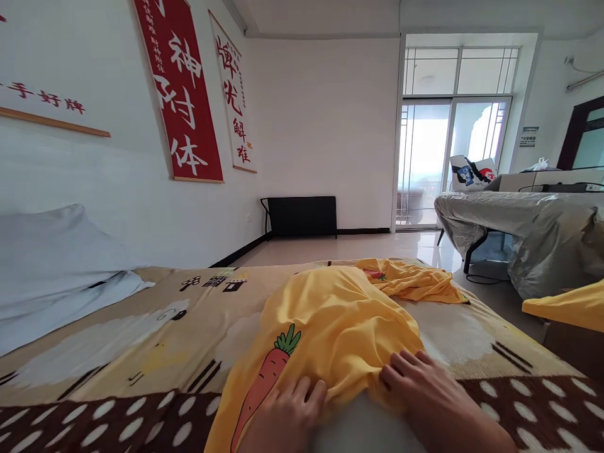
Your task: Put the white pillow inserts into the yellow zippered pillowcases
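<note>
A yellow pillowcase (340, 308) with a carrot print lies rumpled over the middle of the bed, bulging as if something is inside. My left hand (287, 412) grips its near edge beside the carrot, fingers bent into the cloth. Farther right, my right hand (425, 393) has its fingers curled on the same edge, bunching the fabric. Between both hands a pale grey-white surface (358, 421), perhaps a pillow, shows below the pillowcase's edge; its lower part is out of frame. Behind lies a second crumpled yellow cloth (410, 280), also with a carrot print.
A patterned blanket (165, 358) in beige and brown covers the bed. White fabric (51, 264) is heaped at the left by the wall. On the right, more yellow cloth (570, 307) rests on a box, near a plastic-covered table (533, 217). A black folded panel (302, 216) stands by the far wall.
</note>
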